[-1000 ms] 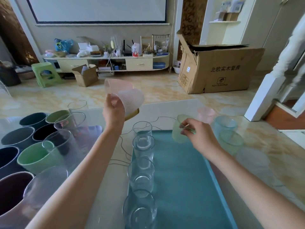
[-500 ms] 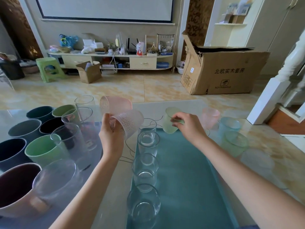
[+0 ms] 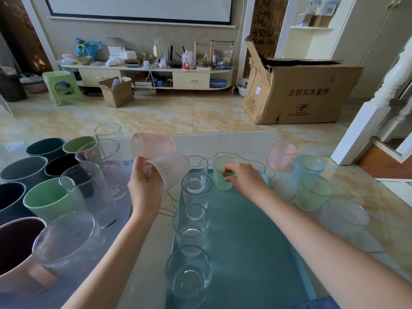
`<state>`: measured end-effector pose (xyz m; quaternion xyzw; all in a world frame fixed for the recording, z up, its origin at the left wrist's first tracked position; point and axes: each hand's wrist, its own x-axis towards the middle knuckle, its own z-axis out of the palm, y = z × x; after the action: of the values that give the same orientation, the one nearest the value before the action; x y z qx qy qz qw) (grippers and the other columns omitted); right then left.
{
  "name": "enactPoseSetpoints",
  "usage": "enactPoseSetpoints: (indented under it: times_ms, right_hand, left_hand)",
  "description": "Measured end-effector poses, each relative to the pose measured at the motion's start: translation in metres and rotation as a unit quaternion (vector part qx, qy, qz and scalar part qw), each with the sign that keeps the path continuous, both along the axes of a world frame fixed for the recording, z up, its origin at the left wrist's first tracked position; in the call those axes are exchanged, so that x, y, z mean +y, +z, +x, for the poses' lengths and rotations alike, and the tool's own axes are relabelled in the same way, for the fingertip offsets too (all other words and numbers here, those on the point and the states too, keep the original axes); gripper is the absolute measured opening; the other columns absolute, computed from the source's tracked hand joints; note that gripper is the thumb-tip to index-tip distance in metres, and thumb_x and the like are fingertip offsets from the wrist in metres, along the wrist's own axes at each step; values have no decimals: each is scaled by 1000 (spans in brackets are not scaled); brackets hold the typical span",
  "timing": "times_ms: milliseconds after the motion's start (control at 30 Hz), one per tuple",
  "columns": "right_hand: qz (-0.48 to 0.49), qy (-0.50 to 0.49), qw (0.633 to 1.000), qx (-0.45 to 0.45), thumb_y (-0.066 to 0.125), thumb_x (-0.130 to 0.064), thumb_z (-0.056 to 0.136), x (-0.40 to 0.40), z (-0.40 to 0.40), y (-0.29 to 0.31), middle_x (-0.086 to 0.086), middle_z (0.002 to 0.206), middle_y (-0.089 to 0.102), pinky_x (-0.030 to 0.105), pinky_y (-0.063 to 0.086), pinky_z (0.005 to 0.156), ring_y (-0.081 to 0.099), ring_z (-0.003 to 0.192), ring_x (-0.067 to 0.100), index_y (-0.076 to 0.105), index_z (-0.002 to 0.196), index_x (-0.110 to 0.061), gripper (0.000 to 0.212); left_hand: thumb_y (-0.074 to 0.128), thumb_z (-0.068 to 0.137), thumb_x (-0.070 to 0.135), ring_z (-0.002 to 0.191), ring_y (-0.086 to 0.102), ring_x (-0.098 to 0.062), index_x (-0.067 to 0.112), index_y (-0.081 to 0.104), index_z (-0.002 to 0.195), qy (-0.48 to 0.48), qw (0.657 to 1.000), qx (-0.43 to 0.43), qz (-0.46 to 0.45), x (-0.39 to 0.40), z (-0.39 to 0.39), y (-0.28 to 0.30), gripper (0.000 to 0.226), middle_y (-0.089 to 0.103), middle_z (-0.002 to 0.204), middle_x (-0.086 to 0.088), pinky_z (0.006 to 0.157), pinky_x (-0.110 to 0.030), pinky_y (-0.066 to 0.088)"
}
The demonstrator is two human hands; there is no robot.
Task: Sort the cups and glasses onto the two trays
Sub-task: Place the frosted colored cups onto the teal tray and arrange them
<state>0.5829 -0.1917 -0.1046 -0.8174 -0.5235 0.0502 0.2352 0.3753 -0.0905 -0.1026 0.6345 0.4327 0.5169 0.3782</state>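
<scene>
My left hand grips two tilted dimpled cups above table, left of teal tray. Right hand pinches green cup at tray's far end.

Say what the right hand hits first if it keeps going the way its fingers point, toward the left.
Likely the clear glass at the far end of the row. The right hand grips the frosted green cup, which would reach it first, though depth is unclear.
</scene>
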Motion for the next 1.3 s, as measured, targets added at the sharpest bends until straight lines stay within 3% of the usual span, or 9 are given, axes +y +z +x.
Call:
enactPoseSetpoints:
  times_ms: [300,467,667,733,867,933,1033,1167,1300]
  right_hand:
    - [-43,8,996,-75,54,-10,89,-4,2,-1,-2,100,70,26,36,62,63,92,19,59,97,-23,16]
    - [-50,21,996,-73,51,-9,89,-2,0,-2,-2,100,70,27,38,61,63,92,20,58,99,-23,18]
    - [-71,18,996,-60,58,-23,89,-6,-3,12,0,120,62,31,42,75,59,104,27,52,114,-26,26]
    - [-22,15,998,-57,63,-25,87,-8,-8,26,2,126,58,32,43,80,56,111,26,49,121,-25,37]
    - [153,95,984,-10,64,-4,82,-17,-41,58,3,138,46,29,35,104,43,127,22,40,134,-20,60]
    - [180,163,970,-9,69,-3,76,-24,-63,68,0,145,37,21,24,109,35,134,18,31,141,-23,78]
    - [167,205,964,-38,77,-13,73,-27,-90,74,0,152,29,26,24,111,30,136,19,20,146,-30,95]
    - [200,184,957,-103,76,-22,74,-26,-105,78,4,147,37,39,33,108,34,132,25,32,143,-28,82]
    - [227,199,950,-76,79,-23,70,-33,-96,82,2,137,48,25,37,97,44,122,18,39,136,-25,77]
  left_hand:
    - [44,87,4,66,48,4,16,51,89,-3,999,38,21,4,-4,5,14,54,74,20,54,-13,34]
    - [45,85,3,67,48,-11,14,52,91,-8,999,36,25,1,0,7,14,55,74,15,57,-17,35]
    - [43,88,4,75,50,-18,16,53,96,-16,998,47,46,-3,-2,16,17,58,84,6,61,-16,37]
    - [44,88,6,75,51,-18,17,53,96,-12,997,48,55,-3,-4,20,16,60,88,1,61,-17,38]
    - [44,89,7,69,52,-17,18,51,94,1,997,45,69,-5,-4,30,15,60,84,-1,58,-24,39]
    - [44,88,7,65,51,-14,18,49,91,5,996,42,74,-9,-1,35,13,59,80,0,57,-22,37]
    - [46,86,9,54,47,2,19,46,85,-1,996,44,83,-20,6,44,10,54,64,9,51,-19,35]
    - [57,83,19,45,44,1,15,43,78,-30,994,39,102,-34,11,55,15,49,55,9,45,-16,34]
    - [63,74,51,54,50,-10,16,43,71,35,983,124,129,-33,2,65,41,53,60,12,50,-28,36]
